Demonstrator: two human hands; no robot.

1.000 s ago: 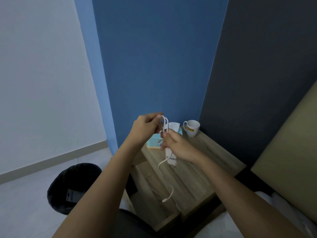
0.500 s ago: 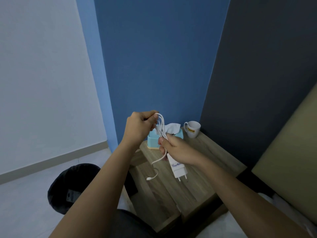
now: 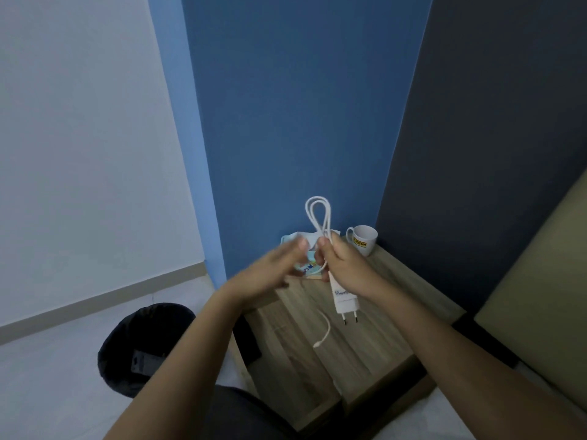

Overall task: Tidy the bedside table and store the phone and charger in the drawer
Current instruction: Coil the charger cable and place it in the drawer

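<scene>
My right hand (image 3: 344, 265) grips the white charger (image 3: 344, 300) above the wooden bedside table (image 3: 374, 338). The plug pins point down, and the cable's loops (image 3: 318, 217) stick up above my fist. The cable's loose end (image 3: 322, 335) dangles toward the tabletop. My left hand (image 3: 270, 277) is blurred just left of the cable, fingers apart, holding nothing that I can see. No phone is in view. The table's drawer front is hidden below my arms.
A blue tissue box (image 3: 305, 262) sits behind my hands and a white mug (image 3: 363, 239) stands in the back corner. A black waste bin (image 3: 143, 347) stands on the floor to the left. A bed edge (image 3: 540, 296) is on the right.
My left hand has let go of the cable loops and dropped lower left. The loops now stand free above my right fist, and the loose end hangs shorter.
</scene>
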